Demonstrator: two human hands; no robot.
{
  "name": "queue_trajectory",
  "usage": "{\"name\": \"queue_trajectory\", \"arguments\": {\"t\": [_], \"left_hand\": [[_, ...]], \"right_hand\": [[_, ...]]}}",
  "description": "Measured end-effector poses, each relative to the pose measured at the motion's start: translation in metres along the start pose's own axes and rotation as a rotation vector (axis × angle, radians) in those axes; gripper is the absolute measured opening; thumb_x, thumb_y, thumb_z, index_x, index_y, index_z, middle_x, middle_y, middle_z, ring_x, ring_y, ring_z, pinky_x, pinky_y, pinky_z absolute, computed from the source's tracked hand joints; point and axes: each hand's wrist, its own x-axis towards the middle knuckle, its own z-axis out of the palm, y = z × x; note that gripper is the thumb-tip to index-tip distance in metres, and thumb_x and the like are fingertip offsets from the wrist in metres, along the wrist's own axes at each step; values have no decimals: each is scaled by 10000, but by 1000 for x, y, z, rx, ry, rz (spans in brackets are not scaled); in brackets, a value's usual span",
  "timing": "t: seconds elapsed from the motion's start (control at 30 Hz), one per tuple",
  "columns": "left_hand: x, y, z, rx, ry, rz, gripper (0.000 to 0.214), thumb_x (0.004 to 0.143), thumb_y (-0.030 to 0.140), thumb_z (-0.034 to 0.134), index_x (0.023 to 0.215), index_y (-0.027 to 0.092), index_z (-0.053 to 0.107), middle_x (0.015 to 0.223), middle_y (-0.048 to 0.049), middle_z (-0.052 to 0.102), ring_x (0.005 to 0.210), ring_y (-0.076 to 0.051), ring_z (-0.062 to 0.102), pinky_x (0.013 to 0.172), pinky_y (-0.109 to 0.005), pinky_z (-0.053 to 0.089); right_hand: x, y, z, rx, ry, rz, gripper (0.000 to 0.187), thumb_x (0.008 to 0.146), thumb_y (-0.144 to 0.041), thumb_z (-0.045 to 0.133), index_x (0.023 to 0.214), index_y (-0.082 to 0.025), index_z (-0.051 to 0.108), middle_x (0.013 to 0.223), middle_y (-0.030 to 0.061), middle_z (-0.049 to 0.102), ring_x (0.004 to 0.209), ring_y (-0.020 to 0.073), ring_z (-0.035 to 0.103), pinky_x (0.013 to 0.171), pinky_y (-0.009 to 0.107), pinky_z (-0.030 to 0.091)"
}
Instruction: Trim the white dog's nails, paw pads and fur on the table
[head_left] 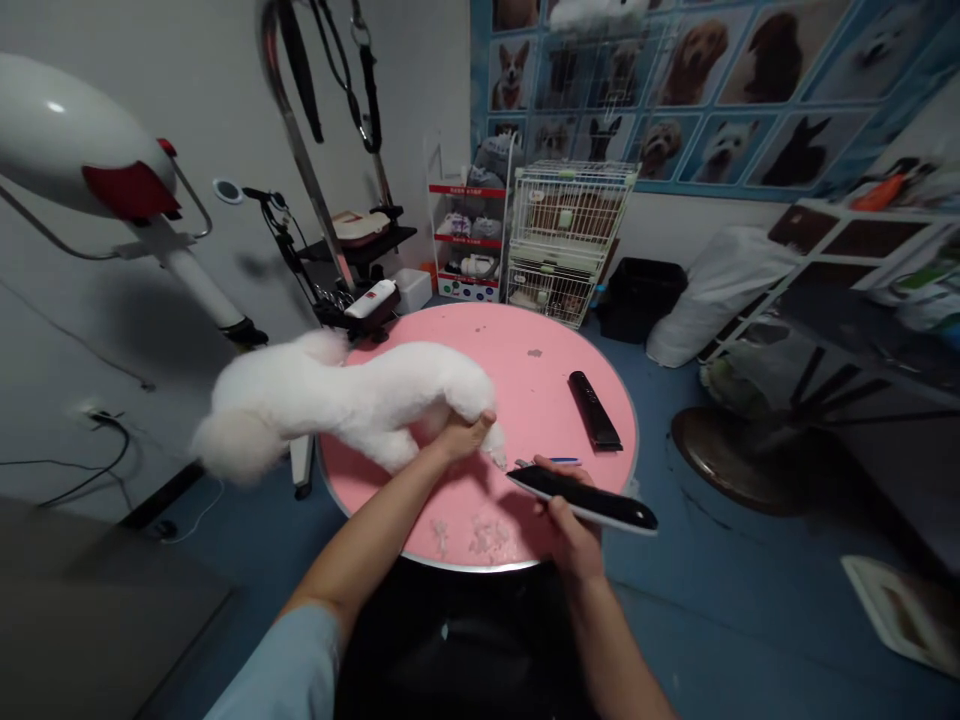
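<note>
The round pink bench (457,320) has a pale metal rim and stands on a blue floor (720,590); loose fur (487,537) lies along its near side. A white dog (375,390) is on the bench's left part, one end out past the rim. The left hand (463,437) is curled round its leg; the right hand (568,508) is closed about a black-and-white clipper (607,499), its tip near the paw. A black trimmer (595,410) lies on the right side. Dog pictures cover a poster (697,140) on the back wall. Beneath, a rack (469,189) carries grey bundles on top, packs midway and white items low down. Beside it stand stacked cages (566,219), contents unclear, and a black bin (643,300), its inside too dark to read.
</note>
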Motion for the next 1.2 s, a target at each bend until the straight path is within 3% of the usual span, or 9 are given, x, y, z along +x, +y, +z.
{"name": "queue_trajectory", "arguments": {"t": [0.07,0.13,0.2,0.27,0.4,0.57,0.73,1.03,1.2], "left_hand": [[4,-3,1,107,17,115,421,682,576,725,787,182,622,904,-105,699,965,-242,648,894,-324,506],[3,-5,2,184,20,167,395,714,554,698,807,176,633,903,-93,698,932,-237,649,884,-326,504],[1,-4,2,228,42,184,367,719,527,700,773,170,636,812,-70,688,842,-223,648,811,-308,510],[-2,0,2,252,75,200,338,716,493,714,721,166,631,723,-51,662,751,-204,630,731,-287,500],[-6,10,-1,227,104,217,293,708,415,747,627,166,616,610,-30,599,624,-169,573,622,-259,445],[-7,17,-1,122,119,205,260,650,364,805,604,174,633,532,-22,529,635,-184,558,588,-247,409],[-8,19,-1,229,97,163,281,703,394,767,602,171,629,532,-21,536,613,-167,543,609,-250,412],[-9,18,-1,123,138,179,313,639,402,807,560,174,607,553,-32,536,612,-171,524,610,-257,406],[-9,17,-2,86,112,122,321,625,409,813,559,178,601,562,-38,531,650,-188,540,592,-253,415]], "right_hand": [[-6,-5,3,-250,-97,-226,343,763,-268,735,1066,-249,574,1234,97,654,1044,240,659,861,406,556],[-8,-6,9,-473,-211,-482,362,746,-202,736,1070,-257,585,1243,94,649,1140,255,624,958,441,519],[-6,-2,17,-645,-330,-694,343,768,-171,709,1084,-258,609,1266,101,642,1129,247,640,919,409,555],[-3,7,24,-784,-419,-796,297,832,-148,632,1111,-251,632,1327,119,608,1136,243,645,865,377,590],[0,28,31,-949,-453,-853,339,874,-111,552,1166,-253,647,1406,126,542,1120,254,657,842,382,612],[0,42,33,-992,-396,-860,406,865,-82,545,1215,-271,629,1422,119,527,1118,263,659,854,384,606],[-1,41,38,-960,-350,-897,423,850,-79,561,1241,-235,603,1452,150,486,1152,279,638,859,372,603],[1,37,41,-996,-361,-827,377,858,-91,531,1186,-253,622,1381,143,555,1165,280,627,892,420,585],[5,28,41,-959,-384,-826,375,845,-87,537,1188,-223,601,1343,165,580,1169,272,623,901,421,580]]}}
